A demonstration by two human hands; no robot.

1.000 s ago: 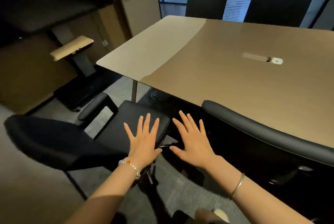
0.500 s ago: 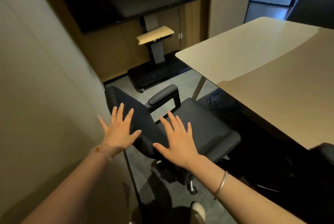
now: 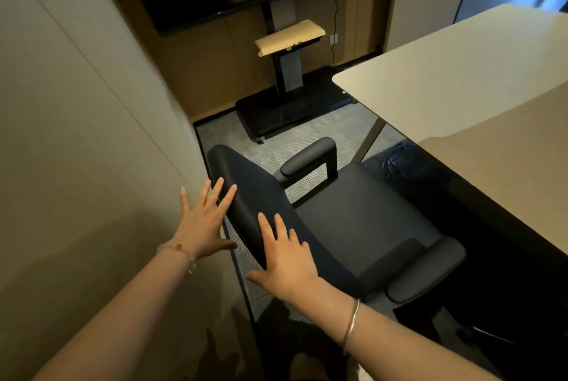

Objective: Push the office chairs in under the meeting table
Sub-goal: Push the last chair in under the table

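The chair (image 3: 347,220) stands pulled out from the table (image 3: 479,110), its seat facing the table edge and its backrest (image 3: 246,196) turned toward the person, so the table lies straight ahead and to the right of both hands. The backrest's top edge runs as a long dark bar from upper left to lower right across the view, and the two hands sit along it: the left hand (image 3: 204,220) near its farther end, close to the wall (image 3: 86,134), the right hand (image 3: 285,257) at the nearer end. Both hands have their fingers (image 3: 226,196) spread flat and straight, gripping nothing; they appear to lie on or just at the back of the backrest (contact itself is hard to confirm from this angle). The right hand looks a little more squarely planted. A push away from the body, toward the right, would likely roll the seat under the tabletop, with the armrests (image 3: 307,159) the part most likely to catch. No containers are visible here.
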